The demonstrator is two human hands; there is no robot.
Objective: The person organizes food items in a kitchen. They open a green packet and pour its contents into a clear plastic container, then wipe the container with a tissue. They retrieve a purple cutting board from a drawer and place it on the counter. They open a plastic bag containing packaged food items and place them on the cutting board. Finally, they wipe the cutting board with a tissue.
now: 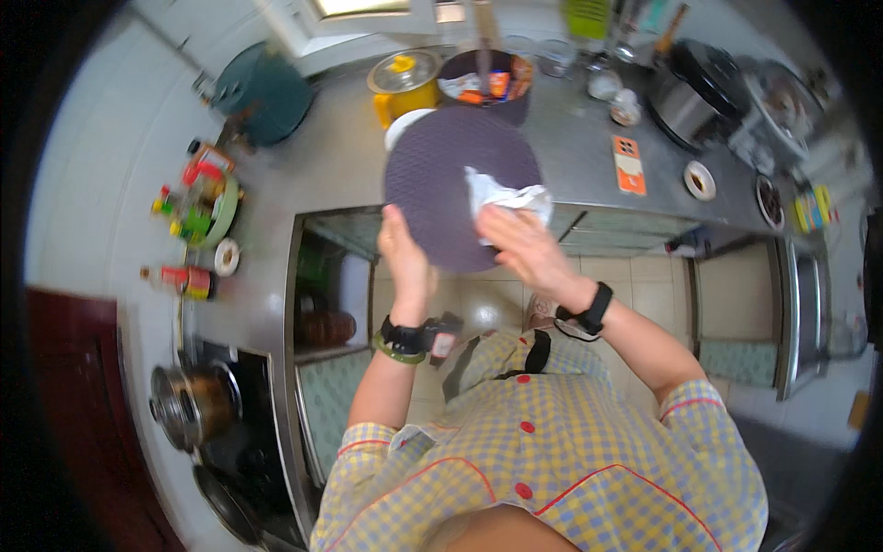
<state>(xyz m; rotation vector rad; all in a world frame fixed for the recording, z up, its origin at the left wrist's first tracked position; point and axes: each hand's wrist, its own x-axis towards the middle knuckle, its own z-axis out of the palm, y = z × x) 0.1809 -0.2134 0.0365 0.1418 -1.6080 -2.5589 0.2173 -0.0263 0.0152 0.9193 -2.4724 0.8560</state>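
Observation:
A round, dark purple disc point(437, 170) with a textured face is held up in front of me, above the counter's front edge. I cannot tell whether it is a mat or a lid. My left hand point(409, 262) grips its lower left rim, thumb on the face and the other fingers hidden behind. A crumpled white wipe point(504, 195), paper or thin cloth, lies against the right part of the disc. My right hand point(526, 250) holds it pressed there, the fingers bent over it.
Behind the disc stand a yellow pot point(405, 87) with a glass lid and a dark bin point(515, 106) of packets. A rice cooker point(696, 97) and an orange-white card point(628, 166) are at right. Bottles point(193, 198) and a stove with a steel pot point(193, 405) are at left.

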